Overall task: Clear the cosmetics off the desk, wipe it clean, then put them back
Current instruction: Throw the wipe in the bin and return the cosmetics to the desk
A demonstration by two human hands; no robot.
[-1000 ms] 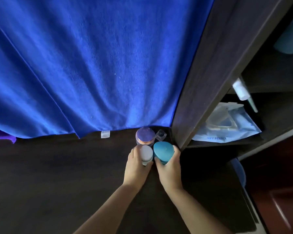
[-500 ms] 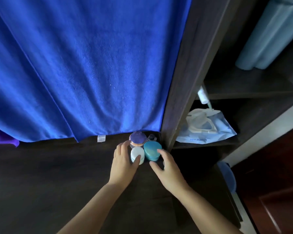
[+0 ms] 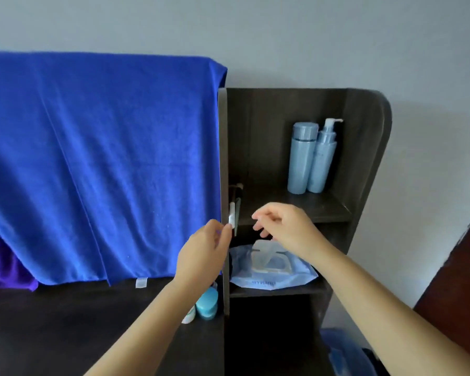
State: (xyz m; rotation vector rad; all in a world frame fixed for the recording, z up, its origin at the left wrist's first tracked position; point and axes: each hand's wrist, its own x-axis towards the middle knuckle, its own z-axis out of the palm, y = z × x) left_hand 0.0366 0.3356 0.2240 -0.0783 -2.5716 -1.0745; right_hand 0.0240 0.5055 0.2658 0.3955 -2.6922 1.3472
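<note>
Head view. Cosmetics, worktop group: teal round jar (image 3: 207, 302) and a white-capped container (image 3: 189, 316), side by side on the dark worktop (image 3: 65, 321), hard against the shelf unit's upright divider (image 3: 222, 164); the left forearm crosses over them and hides their far side. Cosmetics, upper shelf (image 3: 296, 210): tall pale-blue bottle (image 3: 301, 158) and pale-blue pump bottle (image 3: 322, 158), upright, touching, near the right rear corner. A slim white tube (image 3: 231, 215) stands at the shelf's left front edge beside the divider, with dark slender items behind it, too dim to identify.

Left hand (image 3: 201, 253): raised in front of the divider's edge, fingers (image 3: 224, 232) loosely extended, tips at the base of the white tube; whether they touch it cannot be told; nothing is gripped. Right hand (image 3: 285, 226): held in the air before the upper shelf edge, fingers relaxed and slightly curled, holding nothing.

Middle shelf: pale-blue wet-wipes pack (image 3: 272, 270), lid flap open, filling most of the shelf width below the right hand.

Surroundings: blue towel (image 3: 101, 164) hangs behind the worktop, its lower hem reaching the surface; purple cloth (image 3: 3, 264) at far left. Open worktop lies left of the jars. Blue object (image 3: 345, 354) low at right, partly hidden.
</note>
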